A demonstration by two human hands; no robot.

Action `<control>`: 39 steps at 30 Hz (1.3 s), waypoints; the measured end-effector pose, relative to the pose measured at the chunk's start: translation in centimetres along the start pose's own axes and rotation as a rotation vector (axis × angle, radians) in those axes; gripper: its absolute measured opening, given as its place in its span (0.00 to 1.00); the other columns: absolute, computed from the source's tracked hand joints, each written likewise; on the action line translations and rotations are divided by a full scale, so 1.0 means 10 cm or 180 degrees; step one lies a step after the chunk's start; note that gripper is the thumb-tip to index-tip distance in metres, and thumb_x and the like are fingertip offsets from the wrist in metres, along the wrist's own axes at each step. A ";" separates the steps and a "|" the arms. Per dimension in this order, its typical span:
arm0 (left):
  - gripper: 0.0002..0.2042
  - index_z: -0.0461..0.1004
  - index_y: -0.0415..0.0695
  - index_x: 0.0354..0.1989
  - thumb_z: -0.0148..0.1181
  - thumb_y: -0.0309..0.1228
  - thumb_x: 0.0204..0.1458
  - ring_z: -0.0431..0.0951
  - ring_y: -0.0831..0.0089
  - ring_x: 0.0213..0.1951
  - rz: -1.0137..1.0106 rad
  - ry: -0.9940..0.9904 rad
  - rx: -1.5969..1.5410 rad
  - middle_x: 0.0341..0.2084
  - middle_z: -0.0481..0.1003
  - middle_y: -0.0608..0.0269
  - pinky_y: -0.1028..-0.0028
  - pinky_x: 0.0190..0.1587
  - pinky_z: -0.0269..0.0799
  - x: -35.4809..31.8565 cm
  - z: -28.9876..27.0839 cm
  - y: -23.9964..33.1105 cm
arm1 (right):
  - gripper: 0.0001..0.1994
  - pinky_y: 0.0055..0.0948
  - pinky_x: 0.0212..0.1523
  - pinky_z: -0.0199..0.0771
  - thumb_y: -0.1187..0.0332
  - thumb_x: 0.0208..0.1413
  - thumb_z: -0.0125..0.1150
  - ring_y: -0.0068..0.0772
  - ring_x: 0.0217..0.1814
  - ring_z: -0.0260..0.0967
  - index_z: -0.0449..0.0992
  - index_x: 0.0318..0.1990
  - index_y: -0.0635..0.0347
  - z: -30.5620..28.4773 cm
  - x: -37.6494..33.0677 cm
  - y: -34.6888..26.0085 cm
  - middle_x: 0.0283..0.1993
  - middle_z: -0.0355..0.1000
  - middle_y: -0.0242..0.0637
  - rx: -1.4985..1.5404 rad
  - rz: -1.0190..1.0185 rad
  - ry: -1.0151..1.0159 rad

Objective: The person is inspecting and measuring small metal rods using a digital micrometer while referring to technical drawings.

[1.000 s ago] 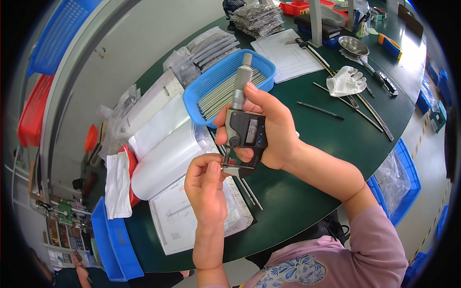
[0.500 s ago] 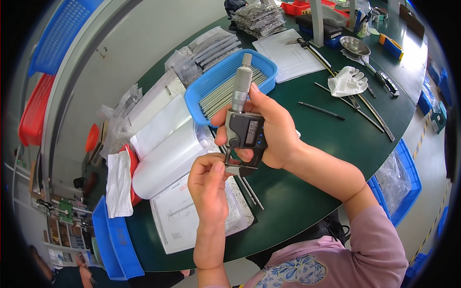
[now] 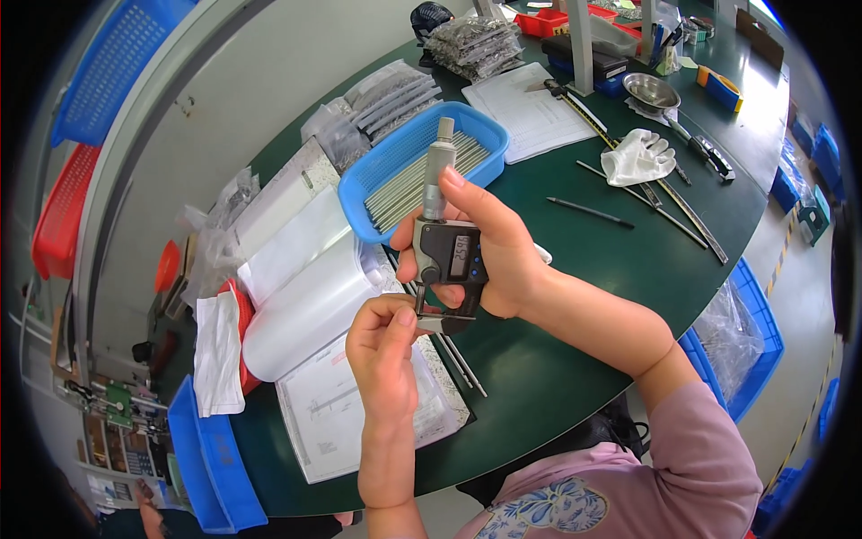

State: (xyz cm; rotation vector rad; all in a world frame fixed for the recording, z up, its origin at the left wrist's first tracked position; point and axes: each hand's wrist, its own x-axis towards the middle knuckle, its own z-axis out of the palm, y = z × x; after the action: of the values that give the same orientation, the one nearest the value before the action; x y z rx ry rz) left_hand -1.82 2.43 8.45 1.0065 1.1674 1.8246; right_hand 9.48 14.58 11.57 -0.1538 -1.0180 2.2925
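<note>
My right hand (image 3: 503, 242) wraps round a digital micrometer (image 3: 449, 244), its thimble pointing up and away and its small display facing me. The right thumb lies beside the thimble. At the micrometer's lower end, my left hand (image 3: 384, 346) pinches thumb against forefinger right at the measuring gap. What sits between those fingertips is too small and covered to make out. Just beyond the micrometer stands a blue plastic basket (image 3: 489, 175) with many thin metal rods (image 3: 422, 184) inside. Below the hands lie a printed drawing sheet (image 3: 323, 431) and a few loose rods (image 3: 462, 364).
A white glove (image 3: 637, 160), a dark pen (image 3: 590, 213), a caliper (image 3: 709, 157) and a metal dish (image 3: 651, 92) lie to the right on the green table (image 3: 539, 359). Bagged parts (image 3: 471, 47) are stacked at the back. A blue bin (image 3: 215, 458) stands at the left edge.
The view has shifted slightly. The micrometer and both hands sit a touch lower and further left in the picture, and the display reading differs. Both grips look the same.
</note>
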 end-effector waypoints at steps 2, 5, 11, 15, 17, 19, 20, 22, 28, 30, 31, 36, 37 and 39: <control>0.06 0.69 0.34 0.34 0.53 0.26 0.55 0.73 0.77 0.32 -0.0016 -0.0010 0.0019 0.31 0.73 0.59 0.76 0.37 0.70 0.00 -0.02 0.00 | 0.32 0.20 0.14 0.61 0.39 0.58 0.38 0.24 0.13 0.62 0.72 0.36 0.65 0.01 0.01 0.00 0.25 0.73 0.42 -0.0214 -0.0014 0.0053; 0.06 0.67 0.38 0.33 0.48 0.29 0.57 0.75 0.71 0.33 -0.0018 -0.0092 0.0297 0.31 0.75 0.56 0.70 0.41 0.69 0.01 -0.04 0.02 | 0.33 0.21 0.14 0.61 0.39 0.60 0.32 0.26 0.12 0.61 0.72 0.38 0.65 0.04 0.02 0.00 0.26 0.73 0.43 -0.0366 -0.0078 0.0143; 0.08 0.68 0.35 0.37 0.51 0.29 0.57 0.74 0.74 0.35 0.0348 -0.0030 0.0032 0.35 0.72 0.59 0.75 0.39 0.70 0.02 0.02 0.00 | 0.35 0.21 0.13 0.62 0.40 0.61 0.28 0.26 0.12 0.62 0.72 0.40 0.66 0.05 0.02 -0.07 0.27 0.73 0.44 -0.0263 0.0220 0.0254; 0.09 0.67 0.39 0.39 0.49 0.33 0.59 0.75 0.72 0.33 0.0701 0.0724 -0.0358 0.35 0.72 0.60 0.76 0.36 0.70 0.05 -0.07 0.10 | 0.26 0.21 0.14 0.65 0.49 0.60 0.39 0.25 0.12 0.62 0.69 0.46 0.68 -0.14 -0.07 -0.33 0.31 0.74 0.45 -0.0763 0.0028 0.0304; 0.09 0.67 0.40 0.38 0.50 0.33 0.59 0.74 0.73 0.32 0.0677 0.0965 -0.0444 0.35 0.72 0.61 0.76 0.35 0.69 0.08 -0.18 0.18 | 0.20 0.21 0.13 0.63 0.55 0.58 0.47 0.23 0.12 0.62 0.69 0.45 0.66 -0.34 -0.18 -0.46 0.30 0.72 0.41 -0.1416 -0.0115 0.0621; 0.09 0.67 0.41 0.38 0.51 0.34 0.58 0.72 0.75 0.29 0.0709 0.1084 -0.0515 0.34 0.71 0.63 0.77 0.31 0.68 0.11 -0.26 0.19 | 0.16 0.21 0.13 0.61 0.59 0.56 0.51 0.21 0.13 0.61 0.69 0.42 0.64 -0.57 -0.27 -0.50 0.26 0.69 0.36 -0.2152 0.0112 0.0967; 0.09 0.67 0.41 0.37 0.51 0.34 0.58 0.72 0.76 0.28 0.0636 0.0918 -0.0550 0.34 0.71 0.63 0.77 0.31 0.68 0.13 -0.27 0.17 | 0.15 0.21 0.12 0.60 0.59 0.56 0.53 0.20 0.13 0.61 0.69 0.41 0.63 -0.70 -0.32 -0.49 0.24 0.67 0.33 -0.2519 0.0391 0.1205; 0.09 0.67 0.41 0.37 0.51 0.34 0.58 0.71 0.76 0.27 0.0539 0.0757 -0.0550 0.33 0.71 0.63 0.78 0.31 0.67 0.15 -0.27 0.10 | 0.15 0.20 0.11 0.63 0.58 0.54 0.57 0.21 0.12 0.62 0.70 0.34 0.64 -0.93 -0.39 -0.43 0.21 0.65 0.32 -0.3153 0.0733 0.1488; 0.09 0.67 0.42 0.35 0.51 0.35 0.58 0.71 0.77 0.26 0.0067 0.0547 -0.0371 0.30 0.70 0.66 0.78 0.29 0.67 0.15 -0.11 -0.09 | 0.17 0.21 0.12 0.64 0.55 0.52 0.59 0.23 0.12 0.67 0.75 0.30 0.65 -1.30 -0.41 -0.28 0.18 0.67 0.33 -0.4234 0.1239 0.1614; 0.08 0.67 0.43 0.36 0.52 0.35 0.58 0.70 0.76 0.26 0.0070 0.0657 -0.0368 0.30 0.69 0.67 0.78 0.28 0.65 0.13 -0.08 -0.11 | 0.17 0.21 0.11 0.63 0.55 0.52 0.59 0.22 0.12 0.65 0.75 0.30 0.64 -1.34 -0.38 -0.26 0.17 0.65 0.30 -0.4364 0.1200 0.1595; 0.08 0.67 0.43 0.35 0.50 0.34 0.59 0.66 0.81 0.21 -0.0042 0.0768 -0.0305 0.28 0.68 0.69 0.81 0.21 0.61 0.14 -0.08 -0.12 | 0.18 0.21 0.12 0.64 0.55 0.52 0.59 0.22 0.12 0.65 0.75 0.30 0.65 -1.36 -0.37 -0.26 0.17 0.66 0.31 -0.4437 0.1194 0.1656; 0.08 0.69 0.40 0.36 0.50 0.32 0.59 0.53 0.90 0.14 -0.0551 0.0196 0.0206 0.21 0.63 0.74 0.86 0.14 0.45 0.18 -0.10 -0.18 | 0.19 0.22 0.13 0.65 0.55 0.51 0.58 0.23 0.12 0.65 0.76 0.31 0.66 -1.40 -0.37 -0.24 0.18 0.70 0.35 -0.4297 0.0938 0.1815; 0.08 0.70 0.40 0.36 0.51 0.32 0.59 0.53 0.90 0.15 -0.0615 -0.0032 0.0344 0.19 0.62 0.75 0.85 0.15 0.45 0.18 -0.10 -0.19 | 0.18 0.22 0.13 0.65 0.55 0.51 0.58 0.22 0.12 0.65 0.76 0.31 0.65 -1.38 -0.37 -0.24 0.19 0.70 0.35 -0.4152 0.0907 0.1895; 0.08 0.71 0.39 0.37 0.52 0.32 0.58 0.53 0.90 0.15 -0.0790 -0.0330 0.0548 0.17 0.60 0.77 0.85 0.16 0.46 0.16 -0.07 -0.23 | 0.16 0.23 0.12 0.63 0.57 0.52 0.57 0.22 0.12 0.63 0.75 0.32 0.65 -1.32 -0.39 -0.27 0.21 0.71 0.35 -0.2999 0.0433 0.1714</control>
State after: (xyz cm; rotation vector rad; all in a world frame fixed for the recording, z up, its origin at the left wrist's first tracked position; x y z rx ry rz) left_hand -2.79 4.30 6.47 0.9905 1.3385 1.4818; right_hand 18.40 22.06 3.76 -1.1668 -1.7016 1.5374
